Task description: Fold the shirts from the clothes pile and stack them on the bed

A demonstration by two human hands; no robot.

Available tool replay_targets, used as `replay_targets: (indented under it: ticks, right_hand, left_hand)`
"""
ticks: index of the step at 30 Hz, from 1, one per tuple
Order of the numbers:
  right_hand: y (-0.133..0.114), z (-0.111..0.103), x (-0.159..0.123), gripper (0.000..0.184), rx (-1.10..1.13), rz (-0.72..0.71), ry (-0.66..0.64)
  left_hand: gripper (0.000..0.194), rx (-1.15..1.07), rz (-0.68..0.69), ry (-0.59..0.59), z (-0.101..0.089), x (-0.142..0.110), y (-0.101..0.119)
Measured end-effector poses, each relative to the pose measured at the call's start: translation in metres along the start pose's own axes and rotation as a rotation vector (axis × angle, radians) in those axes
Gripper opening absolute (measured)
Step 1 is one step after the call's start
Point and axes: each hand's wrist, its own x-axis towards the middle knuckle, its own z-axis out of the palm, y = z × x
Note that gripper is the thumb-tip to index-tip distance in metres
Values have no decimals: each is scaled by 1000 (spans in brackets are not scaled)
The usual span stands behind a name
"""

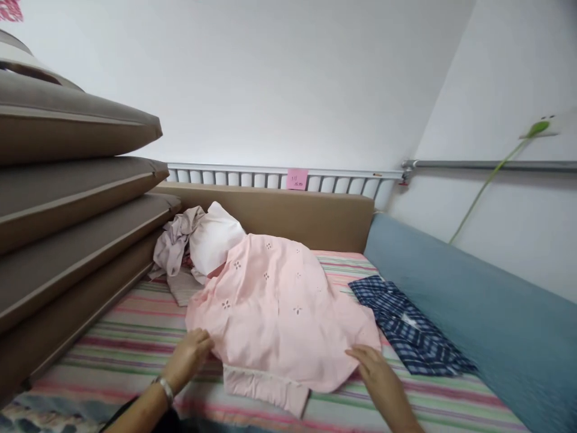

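Head view. A pink garment [279, 300] lies spread at the middle of a striped sheet [148, 343], its sleeve-like side parts reaching outward to left and right. The left hand [188, 356] is at the near left edge, fingers curled and nearly closed, apparently pinching the cloth. The right hand [376, 376] is at the near right edge, its fingers extended and loosely together, the tips touching the fabric; whether the thumb grips from beneath cannot be told.

Judged by its lie, the garment is largely opened out, while shallow creases remain and no fold is evident in its main panel; smoothing appears partly complete. A paler pink piece [265, 390] with a gathered surface projects from under the near edge; whether it belongs to the same garment is unclear. To the right, dark blue checked cloth [412, 328] lies in a flattened, angular form, seemingly folded. At the far left, a white cloth [216, 237] forms a rounded mound beside crumpled greyish-pink cloth [175, 243], neither laid flat.

Materials: the pink fabric is matt, thin and soft in appearance, with small petal-shaped cut-outs. The sheet bears green, red and white bands. Brown cushions [81, 174], slab-like with piped edges, are stacked at left; a smooth brown padded board [288, 216] stands behind, and a blue padded panel [451, 307] slopes along the right.
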Motion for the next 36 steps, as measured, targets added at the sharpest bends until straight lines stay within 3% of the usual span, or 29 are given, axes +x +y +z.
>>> replay_targets:
  ticks: [2, 5, 9, 16, 20, 23, 27, 30, 32, 34, 36]
  right_hand:
    - [5, 23, -21, 35, 10, 53, 16]
    - [15, 42, -47, 33, 39, 112, 59]
    - [25, 51, -65, 31, 81, 165, 119]
    - [33, 58, -64, 31, 84, 205, 103]
    - [41, 51, -52, 36, 86, 240, 95]
    - [35, 28, -27, 40, 102, 229, 127]
    - [-5, -33, 31, 42, 179, 221, 225]
    - [-53, -93, 79, 41, 284, 339, 277]
    - [-89, -133, 108, 37, 505, 403, 331]
    - [-126, -172, 128, 28, 676, 363, 469]
    - [-162, -210, 140, 25, 588, 279, 546]
  left_hand:
    - [21, -40, -46, -16, 24, -18, -6]
    - [22, -87, -128, 32, 40, -35, -11]
    - [23, -110, -180, 76, 46, -37, -12]
    - [25, -189, -275, 162, 58, -29, -33]
    - [21, -369, -374, 295, 46, -18, -43]
    - [26, -603, -452, 394, 17, 0, -34]
    - [30, -891, -411, 494, -42, 36, -9]
    - [24, -875, -334, 634, -98, 62, 4]
    - [22, -779, -266, 697, -141, 77, 10]
    - [21, -657, -176, 751, -188, 91, 14]
    - [20, -558, -68, 817, -235, 102, 19]
